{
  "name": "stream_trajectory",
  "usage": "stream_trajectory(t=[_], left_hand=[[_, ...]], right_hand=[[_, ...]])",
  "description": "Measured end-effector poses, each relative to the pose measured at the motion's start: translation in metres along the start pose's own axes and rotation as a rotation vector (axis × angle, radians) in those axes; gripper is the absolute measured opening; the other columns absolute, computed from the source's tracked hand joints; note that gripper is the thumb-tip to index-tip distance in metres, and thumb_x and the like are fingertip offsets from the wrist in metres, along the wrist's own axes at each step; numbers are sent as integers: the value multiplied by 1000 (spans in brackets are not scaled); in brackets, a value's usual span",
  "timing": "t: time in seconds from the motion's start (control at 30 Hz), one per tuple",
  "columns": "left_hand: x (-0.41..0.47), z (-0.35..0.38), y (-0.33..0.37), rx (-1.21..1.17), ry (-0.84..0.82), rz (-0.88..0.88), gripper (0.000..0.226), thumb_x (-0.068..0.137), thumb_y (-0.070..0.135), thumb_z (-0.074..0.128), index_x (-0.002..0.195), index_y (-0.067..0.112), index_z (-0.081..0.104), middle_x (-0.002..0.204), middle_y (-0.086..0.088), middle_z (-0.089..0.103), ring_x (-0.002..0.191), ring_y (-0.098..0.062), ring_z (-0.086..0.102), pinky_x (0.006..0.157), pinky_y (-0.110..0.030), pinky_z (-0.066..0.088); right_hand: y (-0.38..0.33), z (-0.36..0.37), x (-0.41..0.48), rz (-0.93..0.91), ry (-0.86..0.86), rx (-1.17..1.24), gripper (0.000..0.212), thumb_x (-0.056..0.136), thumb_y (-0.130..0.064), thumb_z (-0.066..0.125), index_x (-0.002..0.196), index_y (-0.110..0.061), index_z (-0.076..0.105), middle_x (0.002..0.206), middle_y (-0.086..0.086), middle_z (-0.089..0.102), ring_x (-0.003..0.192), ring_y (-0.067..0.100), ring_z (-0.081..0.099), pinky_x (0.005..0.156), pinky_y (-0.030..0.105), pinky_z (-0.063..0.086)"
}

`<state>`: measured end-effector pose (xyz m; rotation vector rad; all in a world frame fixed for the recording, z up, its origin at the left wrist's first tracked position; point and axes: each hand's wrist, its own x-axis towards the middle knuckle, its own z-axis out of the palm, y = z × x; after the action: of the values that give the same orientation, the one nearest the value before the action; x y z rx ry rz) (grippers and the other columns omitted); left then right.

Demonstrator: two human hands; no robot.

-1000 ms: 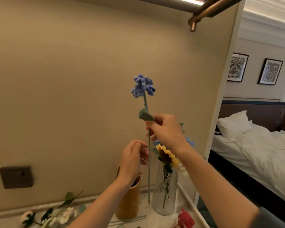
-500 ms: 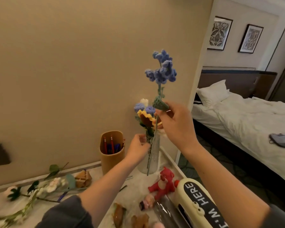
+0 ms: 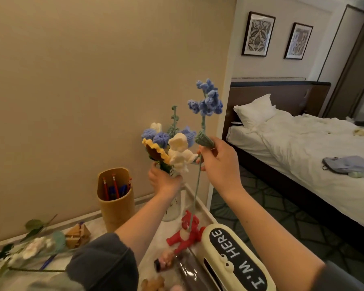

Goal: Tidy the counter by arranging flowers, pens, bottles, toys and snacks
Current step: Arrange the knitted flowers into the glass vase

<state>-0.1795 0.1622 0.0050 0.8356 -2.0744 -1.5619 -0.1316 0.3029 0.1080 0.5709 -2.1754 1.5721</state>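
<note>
My right hand (image 3: 220, 162) pinches the stem of a blue crochet flower (image 3: 207, 101) just under its green leaf, with the stem hanging down past a glass vase (image 3: 173, 208). My left hand (image 3: 163, 181) grips the bunched stems of the crochet bouquet (image 3: 168, 148) at the vase's mouth: a sunflower, white and blue blooms. The held flower stands to the right of the bouquet, its stem outside the vase.
A tan pen holder (image 3: 116, 198) with red and blue pens stands left of the vase. A red toy (image 3: 184, 234), a cream "I'M HERE" case (image 3: 237, 257), small toys and loose white flowers (image 3: 29, 248) lie on the white counter (image 3: 93, 224). A bed (image 3: 303, 148) is on the right.
The view dropped and shifted, showing more of the counter. My left hand moved from the blue flower's stem to the bouquet at the vase mouth. My right hand still holds the blue flower.
</note>
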Motion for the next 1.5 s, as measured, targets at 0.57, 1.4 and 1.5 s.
stream_trajectory(t=[0.57, 1.4, 1.5], left_hand=[[41, -5, -11, -84, -49, 300, 29, 83, 1, 69, 104, 6, 50, 99, -7, 52, 90, -20, 49, 74, -25, 39], [62, -21, -34, 10, -122, 60, 66, 73, 24, 82, 129, 15, 48, 114, -2, 64, 101, -19, 64, 87, -34, 53], [64, -25, -26, 156, -232, 103, 56, 80, 32, 76, 129, 13, 54, 124, 0, 60, 116, -18, 56, 91, -22, 40]], right_hand=[[43, 0, 50, -49, -87, 141, 23, 96, -22, 55, 82, -40, 60, 66, -11, 65, 62, 8, 65, 65, 48, 57], [57, 9, 65, -40, -105, 263, 27, 96, -14, 56, 83, -37, 64, 67, -8, 67, 57, 5, 63, 52, 19, 52], [55, 12, 65, -42, -113, 302, 25, 96, -12, 56, 83, -32, 65, 69, -7, 66, 63, 13, 65, 53, 23, 55]])
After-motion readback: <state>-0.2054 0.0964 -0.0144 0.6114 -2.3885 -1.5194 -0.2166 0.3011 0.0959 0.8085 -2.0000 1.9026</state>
